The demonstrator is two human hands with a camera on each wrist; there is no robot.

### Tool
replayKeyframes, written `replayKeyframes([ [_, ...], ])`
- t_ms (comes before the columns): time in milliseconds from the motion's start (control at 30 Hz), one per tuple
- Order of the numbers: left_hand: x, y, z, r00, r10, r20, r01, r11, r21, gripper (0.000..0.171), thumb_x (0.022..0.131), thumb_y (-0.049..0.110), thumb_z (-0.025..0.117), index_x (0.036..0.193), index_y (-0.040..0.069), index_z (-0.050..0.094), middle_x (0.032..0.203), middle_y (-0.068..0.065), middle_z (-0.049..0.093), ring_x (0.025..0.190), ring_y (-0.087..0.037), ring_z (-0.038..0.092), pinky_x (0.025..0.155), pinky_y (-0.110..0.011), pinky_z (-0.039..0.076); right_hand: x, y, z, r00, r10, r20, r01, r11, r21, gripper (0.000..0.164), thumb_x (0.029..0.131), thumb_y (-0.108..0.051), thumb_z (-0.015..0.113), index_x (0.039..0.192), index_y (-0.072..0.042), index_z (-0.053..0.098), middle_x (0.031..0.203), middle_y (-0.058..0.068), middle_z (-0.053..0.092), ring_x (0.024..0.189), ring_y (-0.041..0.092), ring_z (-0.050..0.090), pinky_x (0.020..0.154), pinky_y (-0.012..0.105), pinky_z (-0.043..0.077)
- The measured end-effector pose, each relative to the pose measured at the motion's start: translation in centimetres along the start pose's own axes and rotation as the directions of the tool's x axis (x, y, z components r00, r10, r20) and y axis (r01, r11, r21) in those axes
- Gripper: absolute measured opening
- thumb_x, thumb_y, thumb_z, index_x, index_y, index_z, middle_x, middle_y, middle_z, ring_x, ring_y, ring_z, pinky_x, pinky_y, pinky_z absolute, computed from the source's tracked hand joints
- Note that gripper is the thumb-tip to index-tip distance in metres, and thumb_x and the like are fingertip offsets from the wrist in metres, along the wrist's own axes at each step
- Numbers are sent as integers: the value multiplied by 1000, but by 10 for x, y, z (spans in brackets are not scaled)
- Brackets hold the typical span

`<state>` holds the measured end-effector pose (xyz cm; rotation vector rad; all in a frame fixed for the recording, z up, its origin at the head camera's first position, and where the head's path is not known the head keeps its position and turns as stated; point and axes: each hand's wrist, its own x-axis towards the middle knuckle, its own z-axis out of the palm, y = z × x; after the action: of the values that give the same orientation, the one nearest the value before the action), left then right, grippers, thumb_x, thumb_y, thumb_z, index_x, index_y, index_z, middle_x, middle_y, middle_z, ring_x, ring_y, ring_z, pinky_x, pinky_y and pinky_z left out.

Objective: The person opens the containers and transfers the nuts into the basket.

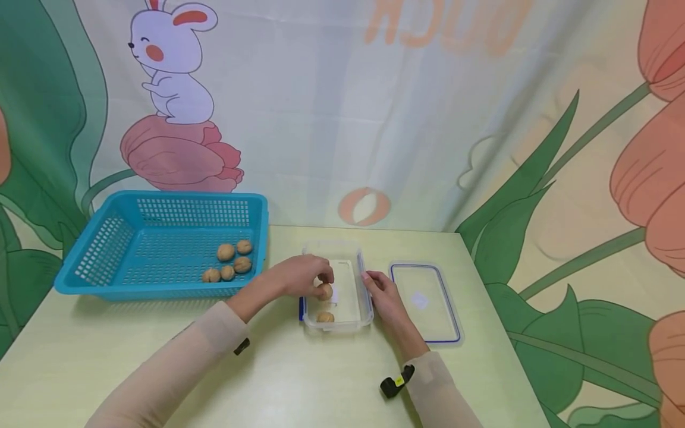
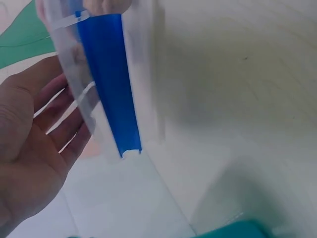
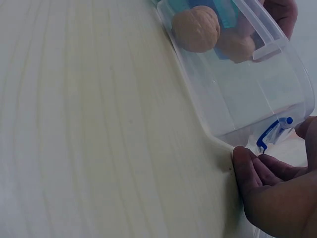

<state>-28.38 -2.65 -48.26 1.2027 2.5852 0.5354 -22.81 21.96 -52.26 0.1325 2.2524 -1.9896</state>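
Observation:
A clear plastic food container (image 1: 353, 326) stands on the table with its top off. My left hand (image 1: 305, 276) reaches in over its left side and pinches a walnut (image 1: 324, 291) between thumb and fingers. Another walnut (image 1: 325, 317) lies in the near left corner of the container; the right wrist view shows this walnut (image 3: 195, 29) through the wall. At the right side, my right hand (image 1: 387, 298) holds the container's wall near a blue-edged clip (image 3: 270, 134), thumb by the rim. A blue clip flap (image 2: 109, 82) hangs on the left side.
At the left stands a blue plastic basket (image 1: 160, 290) with several walnuts (image 1: 226, 252) in its right end. A clear lid with a blue seal (image 1: 428, 302) lies flat right of the container, partly behind my right hand. A printed curtain (image 1: 321, 119) hangs behind the table.

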Motion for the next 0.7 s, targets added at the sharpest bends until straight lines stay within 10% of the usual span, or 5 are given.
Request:
replayKeyframes([
  [700,-53,-17,-51,962,-29,-271,-29,978,-206,23,100,18,77,118,5,76,113,-6,69,103,-25,73,93,-45,62,0,1,1,1000,-5,-15,5,1000,-12,46,112,-24,57,143,10,54,140,33,59,131,41,57,107,46,49],
])
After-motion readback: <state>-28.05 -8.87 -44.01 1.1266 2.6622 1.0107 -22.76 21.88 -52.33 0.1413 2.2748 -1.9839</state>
